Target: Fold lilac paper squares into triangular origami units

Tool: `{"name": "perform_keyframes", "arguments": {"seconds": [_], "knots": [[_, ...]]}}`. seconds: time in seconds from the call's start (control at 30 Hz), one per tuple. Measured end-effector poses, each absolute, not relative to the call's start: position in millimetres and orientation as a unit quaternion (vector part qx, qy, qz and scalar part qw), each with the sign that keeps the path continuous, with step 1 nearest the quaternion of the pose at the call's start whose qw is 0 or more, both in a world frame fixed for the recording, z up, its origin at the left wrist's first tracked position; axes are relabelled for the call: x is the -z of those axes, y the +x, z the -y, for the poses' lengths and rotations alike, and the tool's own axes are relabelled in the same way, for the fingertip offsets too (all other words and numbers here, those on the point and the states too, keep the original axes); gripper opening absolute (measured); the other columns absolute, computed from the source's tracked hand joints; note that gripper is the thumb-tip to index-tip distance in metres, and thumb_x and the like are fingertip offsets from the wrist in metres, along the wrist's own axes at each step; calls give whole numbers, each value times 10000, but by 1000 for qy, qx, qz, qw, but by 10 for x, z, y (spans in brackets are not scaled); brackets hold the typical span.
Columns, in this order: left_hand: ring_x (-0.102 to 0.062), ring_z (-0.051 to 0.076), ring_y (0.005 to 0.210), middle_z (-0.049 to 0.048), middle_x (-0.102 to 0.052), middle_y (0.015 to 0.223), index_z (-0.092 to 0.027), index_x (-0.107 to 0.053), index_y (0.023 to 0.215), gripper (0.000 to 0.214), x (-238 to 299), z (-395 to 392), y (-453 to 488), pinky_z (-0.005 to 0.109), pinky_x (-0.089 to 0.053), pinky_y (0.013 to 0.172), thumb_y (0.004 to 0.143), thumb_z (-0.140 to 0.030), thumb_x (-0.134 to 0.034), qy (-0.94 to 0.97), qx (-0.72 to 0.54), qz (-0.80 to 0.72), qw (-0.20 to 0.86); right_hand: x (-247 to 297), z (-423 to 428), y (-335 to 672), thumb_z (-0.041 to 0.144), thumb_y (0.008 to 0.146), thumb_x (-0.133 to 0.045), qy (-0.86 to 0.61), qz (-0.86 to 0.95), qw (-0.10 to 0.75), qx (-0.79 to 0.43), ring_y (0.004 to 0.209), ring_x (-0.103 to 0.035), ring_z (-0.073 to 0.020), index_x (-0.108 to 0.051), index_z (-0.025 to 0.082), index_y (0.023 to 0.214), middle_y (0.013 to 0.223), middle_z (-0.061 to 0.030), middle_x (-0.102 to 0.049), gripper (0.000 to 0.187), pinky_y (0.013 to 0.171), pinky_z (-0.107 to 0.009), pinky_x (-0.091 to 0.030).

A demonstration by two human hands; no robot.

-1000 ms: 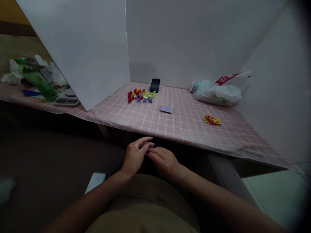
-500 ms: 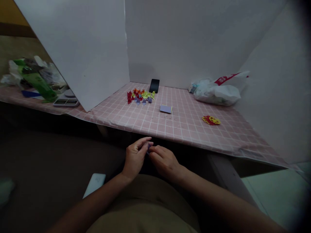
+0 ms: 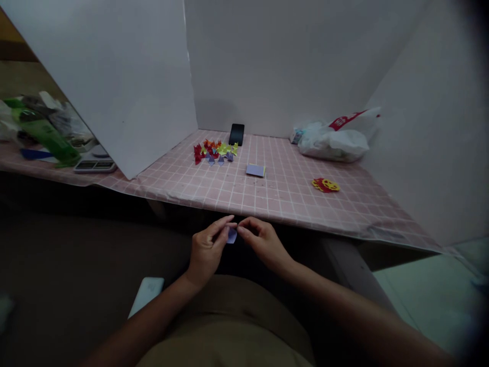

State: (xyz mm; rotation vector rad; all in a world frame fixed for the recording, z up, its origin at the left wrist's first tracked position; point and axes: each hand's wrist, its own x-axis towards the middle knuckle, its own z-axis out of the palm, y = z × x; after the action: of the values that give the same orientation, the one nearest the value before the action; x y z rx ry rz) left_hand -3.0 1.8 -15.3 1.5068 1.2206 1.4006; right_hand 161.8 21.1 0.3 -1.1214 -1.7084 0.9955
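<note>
Below the front edge of the pink checked table (image 3: 290,204), my left hand (image 3: 208,248) and my right hand (image 3: 262,243) meet over my lap. Both pinch a small purple folded paper (image 3: 231,236) between their fingertips. On the table, beyond my hands, lies a cluster of small folded paper pieces (image 3: 214,151) in red, orange, yellow and purple. A small stack of purple paper squares (image 3: 255,171) sits nearer the middle.
A black phone (image 3: 236,134) leans at the back wall. A white plastic bag (image 3: 331,138) lies at the back right, red and yellow paper cutouts (image 3: 325,185) at the right. White boards enclose the table. A scale (image 3: 93,165) and green clutter (image 3: 40,133) sit at the left. A white device (image 3: 146,294) lies by my left arm.
My hands have lifted slightly and my right fingers have drawn up into a pinch, so the purple paper shows more between them. The view has shifted a little to the right.
</note>
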Motion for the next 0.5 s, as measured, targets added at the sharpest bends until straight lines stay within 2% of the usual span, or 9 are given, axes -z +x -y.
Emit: {"name": "perform_keyframes", "arguments": {"seconds": [0.13, 0.3, 0.4, 0.5], "knots": [[-736, 228, 993, 29, -778, 1105, -278, -750, 1146, 286, 167, -13, -60, 325, -564, 924, 890, -218, -638, 650, -534, -446, 305, 19, -211, 1601, 193, 835, -639, -439, 692, 421, -389, 815, -669, -195, -745, 172, 881, 863, -52, -730, 118, 752, -318, -501], [-729, 228, 1024, 25, -766, 1142, -281, -756, 1132, 289, 191, -9, -45, 347, -559, 956, 898, -189, -614, 690, -517, -416, 290, 44, -172, 1577, 128, 818, -621, -452, 717, 405, -341, 672, -616, -161, -739, 173, 723, 696, -17, -653, 158, 610, -264, -446], [-735, 226, 993, 34, -781, 1094, -252, -743, 1155, 279, 176, -6, -13, 347, -571, 927, 909, -238, -612, 655, -515, -438, 336, 46, -153, 1559, 141, 831, -607, -458, 709, 404, -353, 640, -589, -146, -718, 168, 684, 664, -6, -635, 187, 585, -250, -420], [-725, 223, 1004, 54, -784, 1072, -214, -666, 1271, 375, 121, 5, -3, 330, -570, 907, 909, -305, -627, 584, -508, -457, 439, 28, -141, 1550, 139, 823, -595, -470, 706, 404, -343, 591, -543, -129, -660, 162, 603, 607, 7, -588, 231, 553, -242, -372]]}}
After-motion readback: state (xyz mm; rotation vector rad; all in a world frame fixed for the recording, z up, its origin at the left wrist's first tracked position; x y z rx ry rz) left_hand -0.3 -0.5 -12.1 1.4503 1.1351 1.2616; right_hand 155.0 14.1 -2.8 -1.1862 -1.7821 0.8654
